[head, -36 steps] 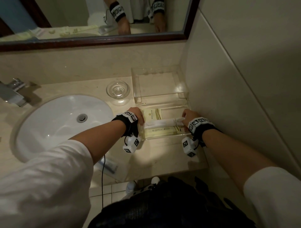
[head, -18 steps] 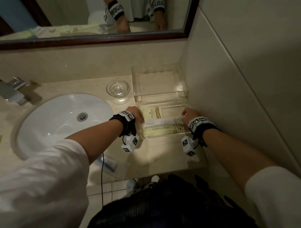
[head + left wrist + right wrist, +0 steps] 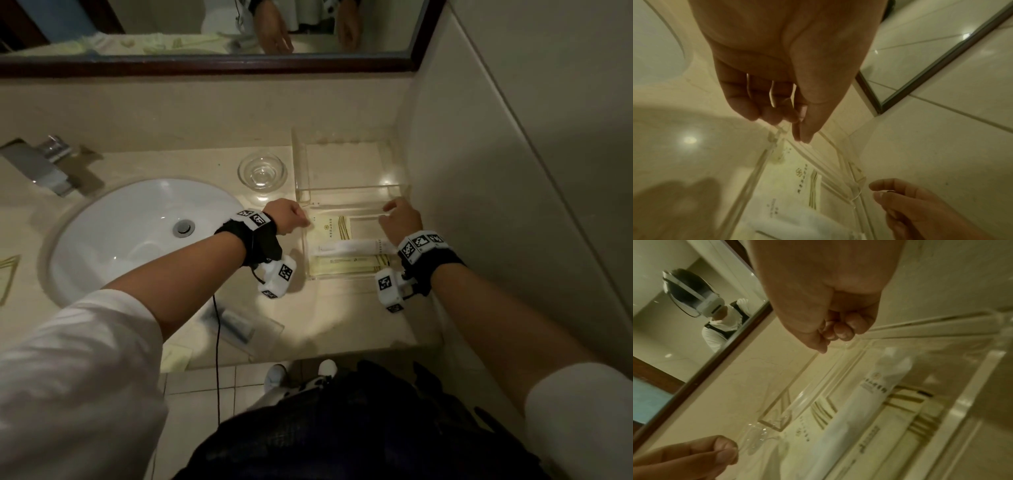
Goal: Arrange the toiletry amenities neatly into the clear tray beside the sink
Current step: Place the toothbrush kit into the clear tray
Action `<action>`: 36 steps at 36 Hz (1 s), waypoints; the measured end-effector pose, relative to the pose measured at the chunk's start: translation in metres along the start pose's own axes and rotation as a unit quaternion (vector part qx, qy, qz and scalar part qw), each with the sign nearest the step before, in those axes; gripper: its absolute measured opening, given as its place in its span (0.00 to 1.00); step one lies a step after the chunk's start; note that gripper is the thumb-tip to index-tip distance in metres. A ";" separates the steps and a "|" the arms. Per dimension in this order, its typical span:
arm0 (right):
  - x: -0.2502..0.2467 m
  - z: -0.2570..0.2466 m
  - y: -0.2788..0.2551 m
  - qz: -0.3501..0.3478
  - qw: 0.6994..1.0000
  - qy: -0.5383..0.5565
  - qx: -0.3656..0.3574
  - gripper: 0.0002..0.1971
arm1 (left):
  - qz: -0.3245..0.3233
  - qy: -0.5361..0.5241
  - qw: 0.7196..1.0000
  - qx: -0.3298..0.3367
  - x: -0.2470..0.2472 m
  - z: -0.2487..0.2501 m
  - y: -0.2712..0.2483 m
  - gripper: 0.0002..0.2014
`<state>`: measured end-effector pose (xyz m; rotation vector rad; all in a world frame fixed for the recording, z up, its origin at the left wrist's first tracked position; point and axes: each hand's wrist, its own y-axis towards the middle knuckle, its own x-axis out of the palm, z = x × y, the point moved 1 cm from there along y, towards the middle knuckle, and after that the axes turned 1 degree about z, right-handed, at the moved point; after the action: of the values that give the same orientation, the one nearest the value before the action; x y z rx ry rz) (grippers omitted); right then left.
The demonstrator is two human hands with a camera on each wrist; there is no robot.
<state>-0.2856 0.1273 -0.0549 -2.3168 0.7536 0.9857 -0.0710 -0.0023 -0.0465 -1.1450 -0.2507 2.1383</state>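
Note:
The clear tray [image 3: 349,202] stands in the counter's right corner against the wall. Its near section holds a long white sachet [image 3: 352,247] lying crosswise on cream packets with gold stripes [image 3: 330,228]. The rear section looks bare. My left hand [image 3: 306,222] pinches the clear cross edge between the two sections at its left end. My right hand [image 3: 389,209] pinches the same edge at its right end. The left wrist view shows my left hand [image 3: 797,123] with thumb and curled fingers on the acrylic. In the right wrist view my right hand [image 3: 830,339] is curled above the sachet [image 3: 859,410].
A white sink [image 3: 102,240] and a faucet [image 3: 48,164] lie to the left. A small glass dish [image 3: 262,173] sits just left of the tray. A clear-wrapped item [image 3: 236,322] and a cream packet [image 3: 174,356] lie near the counter's front edge. The tiled wall hems in the right side.
Both hands let go of the ends of the white sachet, which now lies in the tray. They moved away from me and now pinch the tray's clear cross edge.

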 end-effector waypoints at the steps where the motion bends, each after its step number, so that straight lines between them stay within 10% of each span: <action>1: 0.003 -0.005 -0.002 0.001 1.000 0.012 -0.011 0.13 | 0.005 -0.019 1.000 -0.003 -0.002 -0.001 -0.002 0.10; 13: 0.063 -0.070 -0.048 -0.051 0.973 0.119 -0.191 0.09 | 0.050 -0.193 0.977 -0.079 -0.023 -0.047 -0.040 0.10; 36: 0.152 -0.124 -0.116 -0.343 0.863 -0.238 -0.284 0.14 | -0.002 -0.179 0.950 -0.257 -0.036 -0.178 -0.123 0.19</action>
<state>-0.0620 0.0880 -0.0681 -2.3245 -0.6178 1.4446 0.1430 0.0394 -0.0715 -1.0060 -1.0231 2.3369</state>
